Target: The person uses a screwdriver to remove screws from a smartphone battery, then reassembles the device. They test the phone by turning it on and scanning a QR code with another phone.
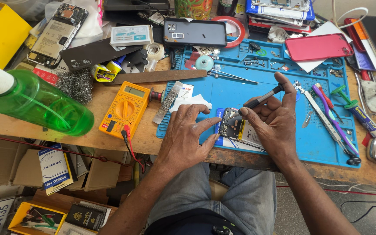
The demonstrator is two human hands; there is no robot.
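1. Right hand (275,119): closed around a dark screwdriver (260,100), tip down on an opened phone (231,124).
2. Left hand (186,137): spread flat, fingers loose, fingertips pressed against the phone's left edge, nothing clasped.
3. Phone: flat on a blue mat (257,78), near the front edge of a wooden bench (109,135), between both hands.
4. Left of the mat: yellow meter (125,109); farther left, green bottle (40,104) on its side.
5. Right of the right hand, on the mat: tweezers (323,117) and a purple tool (334,117).
6. Beyond, at the mat's far edge: red phone (318,46).

One green spray bottle (35,103), one yellow multimeter (125,109), one blue work mat (257,93), one red phone (318,47), one opened phone (235,127), one steel-wool pad (75,84), two tape rolls (232,29), two hands (183,141).
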